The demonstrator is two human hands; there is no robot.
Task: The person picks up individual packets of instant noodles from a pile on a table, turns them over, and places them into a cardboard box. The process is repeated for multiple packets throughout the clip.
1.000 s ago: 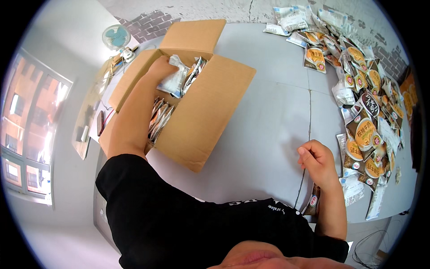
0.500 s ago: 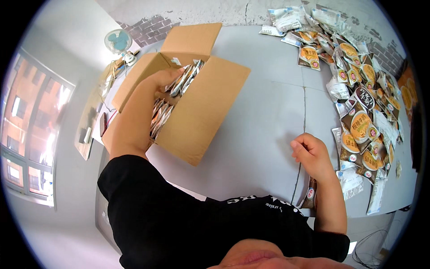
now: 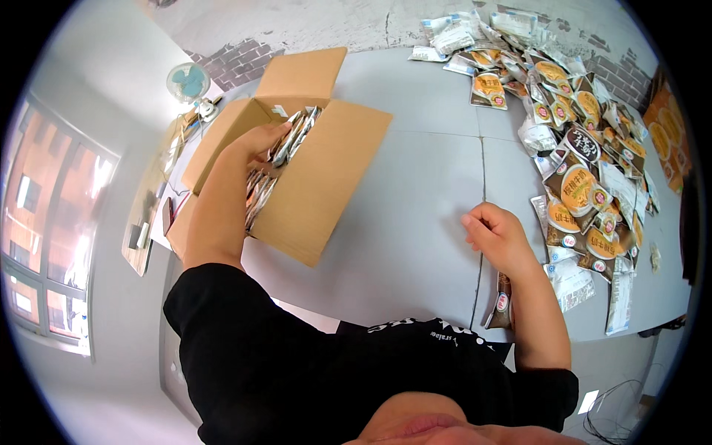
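Brown cardboard box [image 3: 330,174]: left hand [image 3: 265,141] inside against upright packets [image 3: 299,135], fingertips hidden, can't tell if pinching; best press gently, keep row straight. Right hand [image 3: 495,231]: fingers curled in, nothing visible held. Loose packets [image 3: 577,187] piled far right.

Two hands [image 3: 265,141] [image 3: 495,231], one cardboard box [image 3: 326,185], one fan [image 3: 188,81], dozens of packets [image 3: 577,189]

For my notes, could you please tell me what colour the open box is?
The open box is light brown; it shows best in the head view.
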